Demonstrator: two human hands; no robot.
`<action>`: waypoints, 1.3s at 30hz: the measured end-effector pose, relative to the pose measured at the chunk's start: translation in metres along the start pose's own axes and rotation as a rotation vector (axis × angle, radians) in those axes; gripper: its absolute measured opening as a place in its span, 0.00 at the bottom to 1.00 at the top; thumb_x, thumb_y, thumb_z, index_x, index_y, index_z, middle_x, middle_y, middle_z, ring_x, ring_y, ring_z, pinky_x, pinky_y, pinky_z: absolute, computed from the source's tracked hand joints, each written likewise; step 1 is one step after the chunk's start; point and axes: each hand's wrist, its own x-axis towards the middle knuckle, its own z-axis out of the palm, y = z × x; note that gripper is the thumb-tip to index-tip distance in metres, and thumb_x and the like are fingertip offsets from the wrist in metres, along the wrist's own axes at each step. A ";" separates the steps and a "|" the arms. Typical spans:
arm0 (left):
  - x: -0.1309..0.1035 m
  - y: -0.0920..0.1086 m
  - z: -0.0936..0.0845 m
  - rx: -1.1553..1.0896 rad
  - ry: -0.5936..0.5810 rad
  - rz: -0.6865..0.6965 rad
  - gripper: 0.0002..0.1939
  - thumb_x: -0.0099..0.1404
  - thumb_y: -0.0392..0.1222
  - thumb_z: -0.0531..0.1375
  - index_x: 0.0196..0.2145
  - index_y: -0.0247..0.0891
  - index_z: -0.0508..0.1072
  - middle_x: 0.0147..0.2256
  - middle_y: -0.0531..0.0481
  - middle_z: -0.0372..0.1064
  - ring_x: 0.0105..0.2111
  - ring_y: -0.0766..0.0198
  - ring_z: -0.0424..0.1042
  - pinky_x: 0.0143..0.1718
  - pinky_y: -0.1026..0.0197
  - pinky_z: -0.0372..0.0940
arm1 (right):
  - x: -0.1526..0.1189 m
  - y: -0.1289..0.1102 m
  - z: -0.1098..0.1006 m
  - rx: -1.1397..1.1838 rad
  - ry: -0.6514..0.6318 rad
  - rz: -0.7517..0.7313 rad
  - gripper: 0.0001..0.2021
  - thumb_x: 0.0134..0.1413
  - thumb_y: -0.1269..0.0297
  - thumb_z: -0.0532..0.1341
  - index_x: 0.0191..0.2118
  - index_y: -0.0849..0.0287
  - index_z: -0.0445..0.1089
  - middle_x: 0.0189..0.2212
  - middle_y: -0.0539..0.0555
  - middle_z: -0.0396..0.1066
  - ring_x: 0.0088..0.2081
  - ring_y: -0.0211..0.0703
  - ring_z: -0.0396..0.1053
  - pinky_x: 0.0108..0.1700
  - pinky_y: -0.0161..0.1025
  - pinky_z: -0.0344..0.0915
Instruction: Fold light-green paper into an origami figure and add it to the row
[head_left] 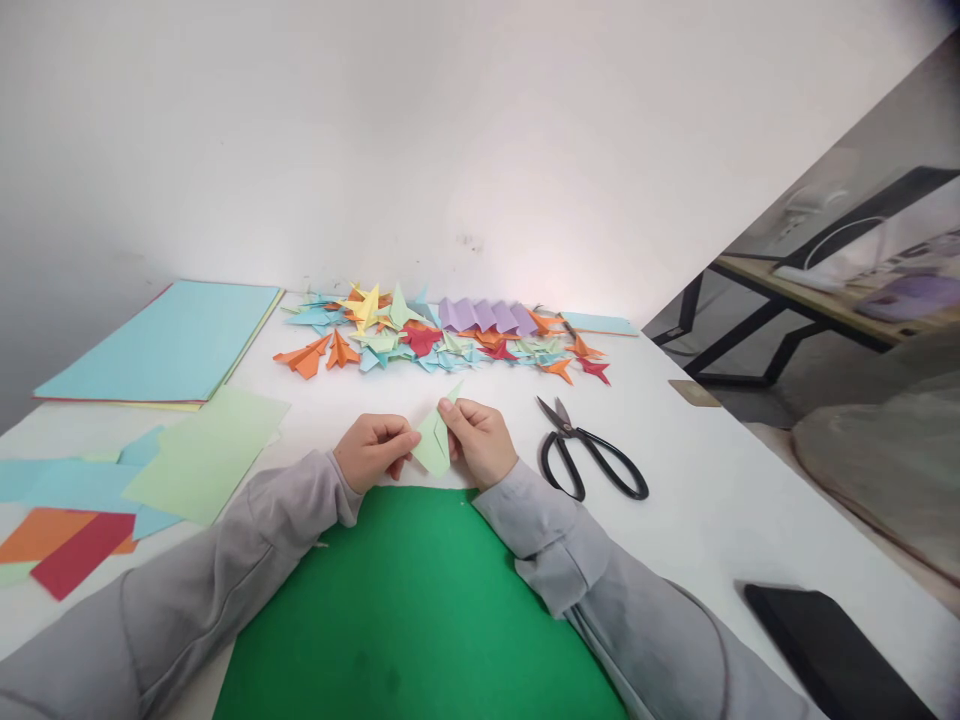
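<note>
A pale green sheet of folded paper (433, 446), pointed at its upper end, is held up between my two hands just beyond the far edge of a green mat (420, 590). My left hand (377, 447) pinches its left corner between thumb and fingers. On the other side, my right hand (480, 440) grips the right edge, thumb pressed on the paper near the top. Some of the fingers behind the paper are hidden. Black-handled scissors (589, 450) lie to the right of my right hand, blades slightly apart.
Along the wall sit many small folded paper figures (420, 340) and a purple pleated strip (487, 316). Coloured sheets (161, 340) are stacked at the back left. Loose cut paper (210, 455) lies nearer. A black flat object (832, 645) rests at the front right.
</note>
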 end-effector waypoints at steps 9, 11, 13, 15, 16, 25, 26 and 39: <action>-0.001 -0.002 -0.001 -0.024 -0.003 0.044 0.21 0.54 0.48 0.56 0.11 0.35 0.58 0.09 0.57 0.54 0.10 0.75 0.52 0.13 0.69 0.47 | -0.001 -0.003 -0.001 0.014 -0.090 -0.003 0.23 0.48 0.49 0.57 0.12 0.59 0.57 0.07 0.44 0.55 0.12 0.28 0.50 0.16 0.30 0.47; -0.002 0.000 -0.001 -0.108 0.013 0.022 0.20 0.52 0.50 0.58 0.12 0.35 0.59 0.09 0.56 0.56 0.11 0.74 0.54 0.13 0.69 0.48 | -0.003 -0.006 0.000 0.011 -0.203 0.004 0.23 0.46 0.50 0.59 0.12 0.60 0.57 0.07 0.44 0.55 0.12 0.28 0.49 0.15 0.30 0.46; -0.002 0.003 0.000 -0.183 0.032 0.001 0.19 0.51 0.52 0.59 0.16 0.35 0.61 0.10 0.56 0.58 0.11 0.73 0.56 0.13 0.69 0.50 | -0.005 -0.009 0.000 -0.011 -0.292 0.008 0.22 0.44 0.51 0.61 0.12 0.60 0.57 0.07 0.43 0.54 0.11 0.27 0.49 0.15 0.30 0.45; 0.000 0.005 0.000 -0.211 0.044 0.004 0.18 0.51 0.53 0.59 0.19 0.34 0.63 0.10 0.56 0.59 0.11 0.72 0.57 0.14 0.69 0.52 | -0.007 -0.011 0.001 -0.044 -0.342 0.014 0.21 0.43 0.52 0.62 0.12 0.60 0.57 0.06 0.43 0.54 0.11 0.27 0.48 0.15 0.30 0.45; 0.000 0.005 0.000 -0.209 0.047 0.009 0.18 0.51 0.53 0.59 0.20 0.34 0.64 0.10 0.56 0.59 0.11 0.72 0.58 0.14 0.69 0.52 | -0.008 -0.012 0.001 -0.065 -0.361 0.017 0.21 0.42 0.53 0.62 0.12 0.60 0.57 0.06 0.43 0.54 0.11 0.27 0.49 0.15 0.30 0.45; 0.002 0.002 0.002 -0.186 0.047 -0.035 0.18 0.44 0.51 0.65 0.21 0.33 0.65 0.12 0.58 0.59 0.12 0.73 0.59 0.14 0.70 0.54 | -0.009 -0.012 0.002 -0.150 -0.407 -0.001 0.23 0.42 0.51 0.60 0.12 0.59 0.52 0.07 0.42 0.50 0.13 0.27 0.46 0.16 0.30 0.43; 0.002 0.002 0.003 -0.185 0.038 -0.049 0.18 0.44 0.51 0.65 0.20 0.33 0.64 0.12 0.58 0.60 0.13 0.73 0.59 0.14 0.70 0.54 | -0.009 -0.011 0.002 -0.152 -0.417 -0.007 0.23 0.42 0.51 0.61 0.12 0.59 0.52 0.08 0.42 0.49 0.13 0.27 0.45 0.16 0.30 0.43; 0.003 0.001 -0.003 -0.098 0.007 0.014 0.19 0.49 0.52 0.61 0.17 0.32 0.68 0.12 0.56 0.59 0.14 0.74 0.58 0.15 0.69 0.52 | -0.009 -0.015 0.003 -0.177 -0.469 -0.024 0.20 0.45 0.50 0.57 0.16 0.60 0.59 0.12 0.43 0.50 0.17 0.29 0.47 0.19 0.32 0.46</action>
